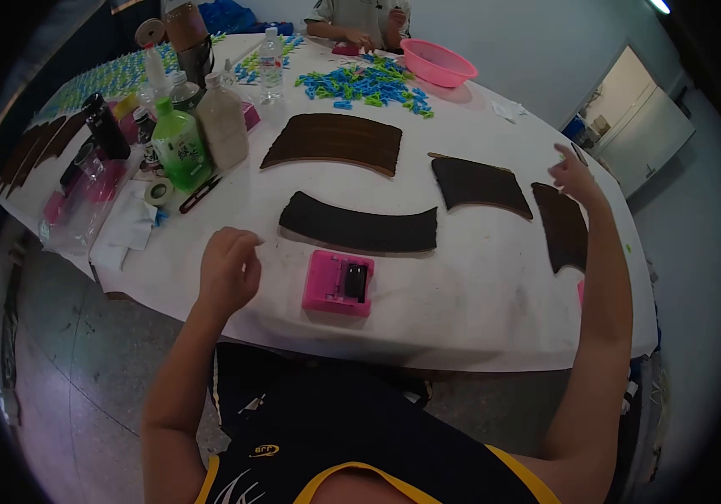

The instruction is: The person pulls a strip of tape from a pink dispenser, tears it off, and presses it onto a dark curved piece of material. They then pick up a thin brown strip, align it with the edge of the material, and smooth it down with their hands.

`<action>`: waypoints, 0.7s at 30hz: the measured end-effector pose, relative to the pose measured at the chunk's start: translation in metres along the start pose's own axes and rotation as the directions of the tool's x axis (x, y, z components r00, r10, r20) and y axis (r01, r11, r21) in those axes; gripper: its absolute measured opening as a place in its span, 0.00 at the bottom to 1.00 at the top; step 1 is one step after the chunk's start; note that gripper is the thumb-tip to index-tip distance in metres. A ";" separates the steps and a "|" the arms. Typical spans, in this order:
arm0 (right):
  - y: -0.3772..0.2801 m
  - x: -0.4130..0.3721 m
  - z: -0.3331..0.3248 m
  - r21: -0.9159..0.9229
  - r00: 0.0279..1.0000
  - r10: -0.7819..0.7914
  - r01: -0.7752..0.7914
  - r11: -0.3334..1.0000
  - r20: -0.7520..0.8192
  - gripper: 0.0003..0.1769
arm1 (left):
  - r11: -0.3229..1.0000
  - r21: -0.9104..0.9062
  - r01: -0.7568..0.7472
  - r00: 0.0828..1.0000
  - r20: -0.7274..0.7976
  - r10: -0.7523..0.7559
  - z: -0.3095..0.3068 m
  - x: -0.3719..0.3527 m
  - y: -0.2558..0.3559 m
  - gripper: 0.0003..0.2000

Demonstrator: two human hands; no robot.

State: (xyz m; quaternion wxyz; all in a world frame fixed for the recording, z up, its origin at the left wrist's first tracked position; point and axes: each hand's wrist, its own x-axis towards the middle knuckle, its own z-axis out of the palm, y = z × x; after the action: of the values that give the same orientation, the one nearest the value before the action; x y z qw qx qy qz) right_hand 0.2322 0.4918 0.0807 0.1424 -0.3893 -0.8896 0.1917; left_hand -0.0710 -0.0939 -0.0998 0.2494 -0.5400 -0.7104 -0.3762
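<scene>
The dark sheet [563, 228] is lying on the right side of the white table [478, 319], just below the right hand [576, 175], which is hovering with its fingers spread and holding nothing. The left hand [228, 270] is resting loosely clenched near the pink box [338, 283].

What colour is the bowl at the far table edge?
The bowl is pink; head view.

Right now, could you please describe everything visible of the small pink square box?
The small pink square box looks like plastic: a shallow tray with a raised rim, holding a black block in its right half. It lies flat on the white table cover, in front of the curved black sheet, apart from it. The left hand is beside it, not touching.
</scene>
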 end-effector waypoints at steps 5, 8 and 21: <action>-0.083 -0.008 0.008 0.087 0.935 -0.245 0.275 0.958 -0.255 0.30 | 0.905 -0.148 -0.398 0.917 -0.032 0.398 -0.070 0.060 0.098 0.09; -0.103 -0.040 0.060 0.086 0.881 -0.403 0.434 0.897 -0.247 0.19 | 0.795 -0.367 -0.483 0.870 -0.096 0.484 -0.118 0.071 0.164 0.07; -0.105 -0.151 0.275 0.243 0.770 -0.519 0.620 0.746 -0.370 0.07 | 0.718 -0.500 -0.484 0.855 -0.095 0.510 -0.118 0.039 0.183 0.07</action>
State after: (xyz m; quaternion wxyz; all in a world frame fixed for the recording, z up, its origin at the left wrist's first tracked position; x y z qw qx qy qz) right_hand 0.1538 0.2498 -0.1308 0.3852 -0.0869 -0.8876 0.2371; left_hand 0.0860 -0.1421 0.0479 0.1728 -0.7656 -0.4208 -0.4549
